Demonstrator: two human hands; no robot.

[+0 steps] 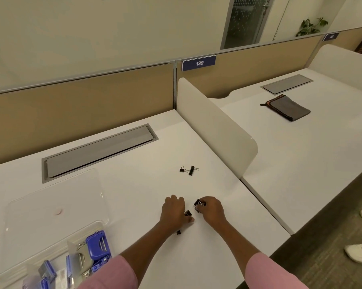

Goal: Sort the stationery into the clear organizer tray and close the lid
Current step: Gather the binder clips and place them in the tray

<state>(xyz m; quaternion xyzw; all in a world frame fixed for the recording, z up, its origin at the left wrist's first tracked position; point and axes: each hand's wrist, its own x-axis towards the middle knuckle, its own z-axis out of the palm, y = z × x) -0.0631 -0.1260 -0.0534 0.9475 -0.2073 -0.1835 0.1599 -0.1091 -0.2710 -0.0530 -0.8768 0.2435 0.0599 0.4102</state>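
Note:
Both my hands rest on the white desk near its front right. My left hand [173, 211] is curled over a black binder clip [188, 213] at its fingertips. My right hand [211, 209] grips black binder clips [199, 203] between thumb and fingers. Another clip [178, 232] peeks out under my left wrist. Two more binder clips [189, 170] lie farther back on the desk. The clear organizer tray [57, 257] stands at the front left with its lid [57, 203] swung open behind it. Inside it are a blue hole punch [96, 247], a stapler and other blue items.
A grey cable hatch [99, 151] is set into the desk behind the tray. A white divider panel [215, 126] bounds the desk on the right. A folded grey cloth [288, 107] lies on the neighbouring desk. White shoes [359, 251] of a person stand on the floor at right.

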